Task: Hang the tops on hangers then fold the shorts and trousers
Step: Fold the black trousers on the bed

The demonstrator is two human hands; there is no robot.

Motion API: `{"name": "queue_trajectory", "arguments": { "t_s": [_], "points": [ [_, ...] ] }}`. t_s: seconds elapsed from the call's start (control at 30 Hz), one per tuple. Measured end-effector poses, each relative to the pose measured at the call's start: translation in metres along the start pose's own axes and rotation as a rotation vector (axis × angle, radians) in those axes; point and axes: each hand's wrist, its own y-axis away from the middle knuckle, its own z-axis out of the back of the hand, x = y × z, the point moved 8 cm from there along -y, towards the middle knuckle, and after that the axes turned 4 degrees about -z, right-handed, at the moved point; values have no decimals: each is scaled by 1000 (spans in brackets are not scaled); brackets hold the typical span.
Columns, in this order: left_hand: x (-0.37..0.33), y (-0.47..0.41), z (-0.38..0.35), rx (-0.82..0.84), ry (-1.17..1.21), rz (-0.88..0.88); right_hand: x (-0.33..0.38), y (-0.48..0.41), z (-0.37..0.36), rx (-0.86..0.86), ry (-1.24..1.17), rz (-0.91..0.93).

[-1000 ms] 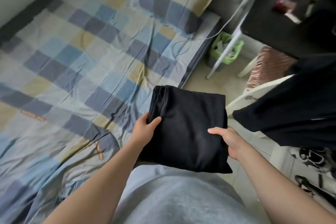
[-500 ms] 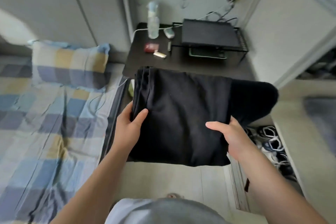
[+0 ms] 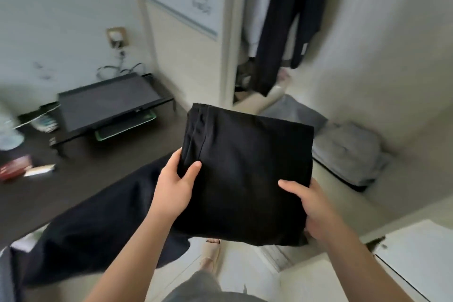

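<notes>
Your left hand (image 3: pixel 174 190) and right hand (image 3: pixel 312 206) each grip an edge of the folded black trousers (image 3: pixel 247 174), thumbs on top.

black folded trousers (image 3: pixel 247 179); grey folded clothes (image 3: pixel 348 152)

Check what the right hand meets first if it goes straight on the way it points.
The right hand grips the folded black garment, which would go with it. Beyond, its line runs toward the open wardrobe: likely the hanging dark clothes. Depth is unclear.
</notes>
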Motion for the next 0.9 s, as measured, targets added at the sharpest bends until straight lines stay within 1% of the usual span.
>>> {"name": "queue_trajectory", "arguments": {
  "t_s": [0.17,0.43,0.53,0.7,0.9],
  "points": [
    [11,-68,-100,247,-36,47,5,-12,71,-234,-111,5],
    [53,-179,-230,491,-30,165,12,-85,136,-510,-257,-26],
    [67,-214,-267,546,-69,198,16,-116,150,-561,-312,-36],
    [100,-266,-327,615,-157,197,10,-170,181,-621,-384,-33],
    [131,-327,-389,570,-275,139,7,-241,219,-633,-477,-43]
  ]
}}
